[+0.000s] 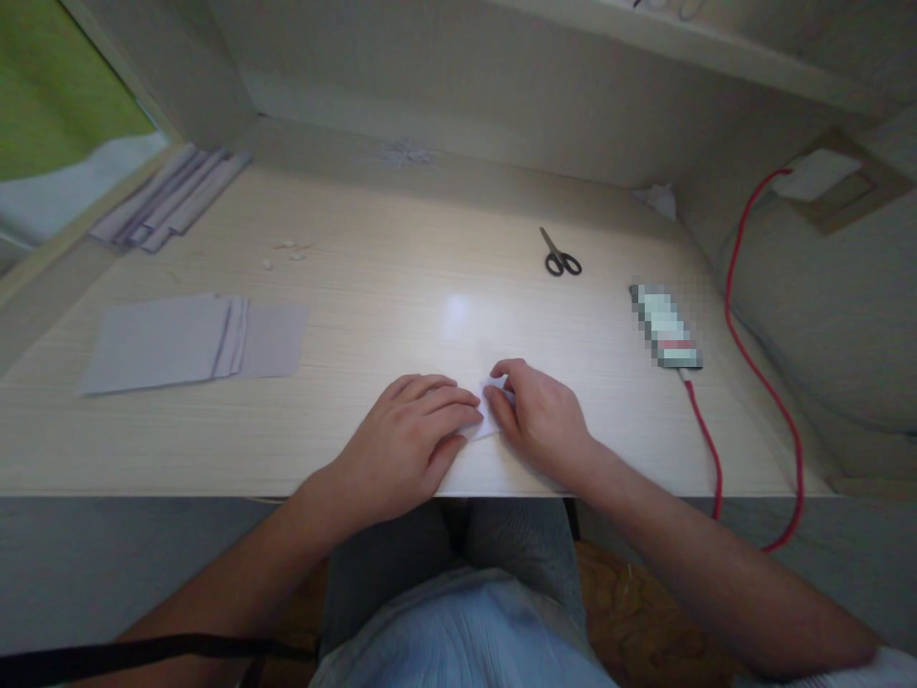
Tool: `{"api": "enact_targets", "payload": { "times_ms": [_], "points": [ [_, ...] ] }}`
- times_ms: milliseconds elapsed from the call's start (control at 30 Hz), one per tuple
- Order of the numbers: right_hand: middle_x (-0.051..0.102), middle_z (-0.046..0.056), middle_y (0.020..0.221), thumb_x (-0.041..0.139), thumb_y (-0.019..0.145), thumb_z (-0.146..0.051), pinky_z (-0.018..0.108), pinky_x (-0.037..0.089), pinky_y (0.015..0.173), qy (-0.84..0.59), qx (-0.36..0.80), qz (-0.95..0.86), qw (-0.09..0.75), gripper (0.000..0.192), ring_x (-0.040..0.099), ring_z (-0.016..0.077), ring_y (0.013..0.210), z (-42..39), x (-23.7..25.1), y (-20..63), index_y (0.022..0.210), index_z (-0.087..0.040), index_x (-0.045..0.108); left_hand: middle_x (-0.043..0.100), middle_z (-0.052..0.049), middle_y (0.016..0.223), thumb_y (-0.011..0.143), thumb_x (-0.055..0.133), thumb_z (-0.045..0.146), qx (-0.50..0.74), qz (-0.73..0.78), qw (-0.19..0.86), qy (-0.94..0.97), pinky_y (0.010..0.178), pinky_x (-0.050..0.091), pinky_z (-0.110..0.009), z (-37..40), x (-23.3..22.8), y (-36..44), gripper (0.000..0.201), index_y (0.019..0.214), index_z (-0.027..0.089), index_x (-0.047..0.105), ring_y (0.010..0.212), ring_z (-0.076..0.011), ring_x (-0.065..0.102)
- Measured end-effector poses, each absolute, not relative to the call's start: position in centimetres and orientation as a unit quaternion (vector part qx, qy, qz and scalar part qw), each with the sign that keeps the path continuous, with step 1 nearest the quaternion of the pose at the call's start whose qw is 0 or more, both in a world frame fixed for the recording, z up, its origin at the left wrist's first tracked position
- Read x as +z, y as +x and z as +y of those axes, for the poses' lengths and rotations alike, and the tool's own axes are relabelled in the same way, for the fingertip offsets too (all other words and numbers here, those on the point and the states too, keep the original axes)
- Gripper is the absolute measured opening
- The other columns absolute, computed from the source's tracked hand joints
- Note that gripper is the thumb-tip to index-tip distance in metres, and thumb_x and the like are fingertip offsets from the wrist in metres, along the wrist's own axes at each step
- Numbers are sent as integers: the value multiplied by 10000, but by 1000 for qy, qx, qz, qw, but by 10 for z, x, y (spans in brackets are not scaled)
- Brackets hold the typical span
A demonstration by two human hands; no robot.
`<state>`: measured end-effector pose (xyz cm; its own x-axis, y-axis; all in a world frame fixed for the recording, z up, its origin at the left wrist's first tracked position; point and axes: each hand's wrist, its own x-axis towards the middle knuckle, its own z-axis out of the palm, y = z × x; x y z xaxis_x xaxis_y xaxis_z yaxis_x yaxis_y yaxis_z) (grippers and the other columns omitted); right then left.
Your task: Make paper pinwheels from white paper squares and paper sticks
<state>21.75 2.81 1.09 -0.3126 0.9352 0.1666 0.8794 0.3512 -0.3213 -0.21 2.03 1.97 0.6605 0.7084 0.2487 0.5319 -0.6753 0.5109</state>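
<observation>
A: Pale wood-grain table (401, 287), set in a light-walled corner alcove, with a shelf edge above. Lit by a bright glare spot just beyond the small white paper (491, 413). Far to the left of that paper, a fanned stack of grey sheets (193, 339); further back-left from it, a second pile of folded strips (168, 201) near a green window view.

B: And on the other side of the paper?

A: Back-right from it, black scissors (561, 258). To the right of it, a blurred-out small device (666, 327) with a red cable (759, 382) running off the table edge and up to a wall socket.

B: Paper against the fingers?

A: Lying flat near the front edge, pinned between both hands. Left hand (405, 444) spread flat, fingers (451, 406) narrow together, pressing on the paper's left part. Right hand (541, 416) curled, fingers (501, 397) bent down onto the right part, touching it.

B: Anything unclear?

A: Most of the paper covered by the hands; shape and folds impossible to tell. Device pixelated. Small white crumbs far back-left of the paper, too tiny to identify.
</observation>
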Motion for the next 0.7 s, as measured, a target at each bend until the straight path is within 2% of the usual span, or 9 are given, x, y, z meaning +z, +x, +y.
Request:
{"api": "enact_targets", "payload": {
  "times_ms": [200, 267, 367, 433, 533, 600, 700],
  "points": [
    [721, 87, 923, 544, 1014, -318, 341, 455, 725, -557, 70, -811, 165, 221, 651, 232, 820, 30, 13, 220, 1135, -150, 622, 715, -39, 1298, 973, 584, 188, 226, 346, 200, 889, 1112, 409, -475, 21, 17, -5, 267, 1203, 230, 713, 1260, -250, 575],
    [717, 110, 983, 559, 1010, -328, 371, 469, 789, -550, 43, -815, 179, 205, 640, 255, 907, 25, 19, 222, 1076, -154, 647, 716, -37, 1295, 978, 584, 198, 227, 347, 199, 888, 1108, 415, -474, 21, 17, -5, 269, 1209, 237, 714, 1258, -250, 579],
    [717, 121, 1113, 557, 1014, -302, 452, 444, 972, -553, 5, -805, 217, 182, 601, 294, 1096, 3, 27, 222, 1043, -175, 683, 723, -32, 1287, 979, 594, 221, 229, 345, 197, 889, 1105, 424, -471, 21, 15, -4, 262, 1207, 257, 719, 1251, -250, 592],
    [714, 124, 1223, 545, 1017, -279, 486, 402, 1076, -539, 14, -809, 233, 223, 575, 300, 1219, -18, 28, 221, 1148, -166, 685, 729, -28, 1279, 975, 604, 233, 230, 343, 194, 890, 1107, 428, -467, 22, 13, -4, 258, 1204, 263, 720, 1247, -248, 600],
    [600, 138, 1485, 522, 1033, -387, 570, 247, 1219, -507, 52, -843, 174, 454, 434, 338, 1452, -49, 23, 215, 1411, -141, 573, 734, -25, 1273, 970, 612, 237, 236, 345, 185, 890, 1109, 435, -456, 23, 12, -3, 263, 1213, 249, 711, 1252, -242, 604],
    [468, 144, 1606, 493, 1038, -481, 587, 199, 1246, -501, 63, -853, 132, 605, 327, 346, 1533, -61, 16, 213, 1527, -126, 464, 737, -27, 1270, 970, 611, 241, 238, 346, 180, 890, 1110, 438, -450, 23, 11, -3, 260, 1212, 238, 706, 1255, -240, 606],
    [363, 141, 1666, 474, 1017, -594, 602, 181, 1256, -501, 56, -858, 103, 747, 265, 348, 1566, -67, 9, 212, 1600, -138, 364, 743, -26, 1264, 978, 602, 249, 238, 347, 173, 891, 1105, 444, -443, 22, 11, -3, 249, 1203, 237, 708, 1248, -236, 616]
  ]
}}
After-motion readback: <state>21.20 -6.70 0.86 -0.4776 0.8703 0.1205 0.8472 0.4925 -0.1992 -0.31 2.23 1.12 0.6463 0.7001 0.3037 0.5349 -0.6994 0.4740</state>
